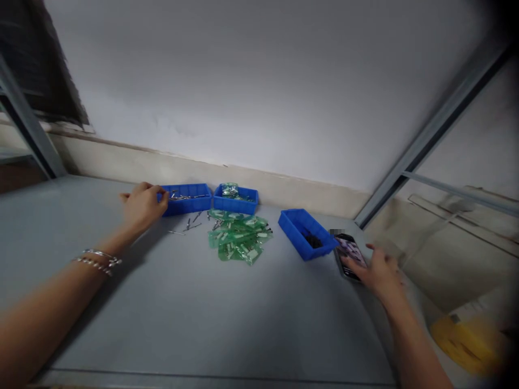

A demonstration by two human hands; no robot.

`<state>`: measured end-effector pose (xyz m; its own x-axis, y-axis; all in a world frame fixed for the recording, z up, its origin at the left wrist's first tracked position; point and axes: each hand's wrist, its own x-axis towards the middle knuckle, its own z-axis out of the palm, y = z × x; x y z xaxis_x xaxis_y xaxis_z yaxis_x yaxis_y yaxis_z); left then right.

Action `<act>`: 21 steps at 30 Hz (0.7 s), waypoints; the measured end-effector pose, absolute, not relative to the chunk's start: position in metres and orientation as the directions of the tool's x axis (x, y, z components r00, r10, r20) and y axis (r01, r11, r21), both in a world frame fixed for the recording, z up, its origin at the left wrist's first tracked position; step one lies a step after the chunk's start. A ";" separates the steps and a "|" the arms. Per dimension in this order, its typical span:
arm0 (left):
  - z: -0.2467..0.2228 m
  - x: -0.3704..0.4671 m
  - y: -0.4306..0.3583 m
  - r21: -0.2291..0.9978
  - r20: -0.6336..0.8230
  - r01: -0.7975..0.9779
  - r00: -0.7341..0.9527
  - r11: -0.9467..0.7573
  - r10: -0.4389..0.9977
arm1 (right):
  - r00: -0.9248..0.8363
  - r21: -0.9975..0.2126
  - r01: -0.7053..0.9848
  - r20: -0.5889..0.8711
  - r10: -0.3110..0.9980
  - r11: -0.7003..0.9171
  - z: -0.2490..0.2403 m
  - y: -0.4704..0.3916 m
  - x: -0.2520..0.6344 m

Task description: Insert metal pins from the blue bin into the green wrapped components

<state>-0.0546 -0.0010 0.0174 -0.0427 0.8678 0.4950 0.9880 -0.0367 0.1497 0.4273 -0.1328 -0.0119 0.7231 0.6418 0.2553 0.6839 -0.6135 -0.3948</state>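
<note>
My left hand (144, 205) is at the left end of a blue bin (190, 204) that holds thin metal pins or screws. Its fingers curl together at the bin's edge, and whatever they pinch is hidden. My right hand (383, 274) reaches over a smartphone (349, 255) with a lit screen. The thumb lies on the screen while the other fingers spread past the phone's right side. Between the hands lies a pile of green-and-clear small plastic packets (240, 237) with hardware inside. Several loose metal pins (192, 222) lie left of the pile.
A second blue bin (235, 203) behind the pile contains packets. A third blue bin (308, 235), set at an angle beside the phone, has small dark pieces in it. The grey table (227, 319) meets a wall behind. Metal posts (430, 132) rise at both sides; something yellow (466, 343) is lower right.
</note>
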 end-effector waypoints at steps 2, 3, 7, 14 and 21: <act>0.016 -0.055 -0.002 0.117 0.480 0.992 -0.012 -0.051 0.877 | 0.722 -0.318 0.683 0.162 0.673 -0.657 -0.021 -0.136 0.423; 0.016 -0.055 -0.002 0.107 0.475 0.993 -0.002 -0.055 0.880 | 0.712 -0.296 0.692 0.129 0.690 -0.659 -0.023 -0.137 0.419; 0.016 -0.057 0.000 0.138 0.453 0.989 -0.007 -0.062 0.891 | 0.692 -0.239 0.711 0.071 0.718 -0.661 -0.020 -0.137 0.407; 0.016 -0.055 0.001 0.244 0.469 0.968 -0.064 -0.059 0.881 | 0.708 -0.194 0.704 0.127 0.694 -0.683 -0.022 -0.137 0.402; 0.089 -0.045 -0.005 0.562 0.760 0.701 -0.228 -0.439 0.609 | 0.712 -0.215 0.702 0.197 0.674 -0.679 -0.032 -0.152 0.406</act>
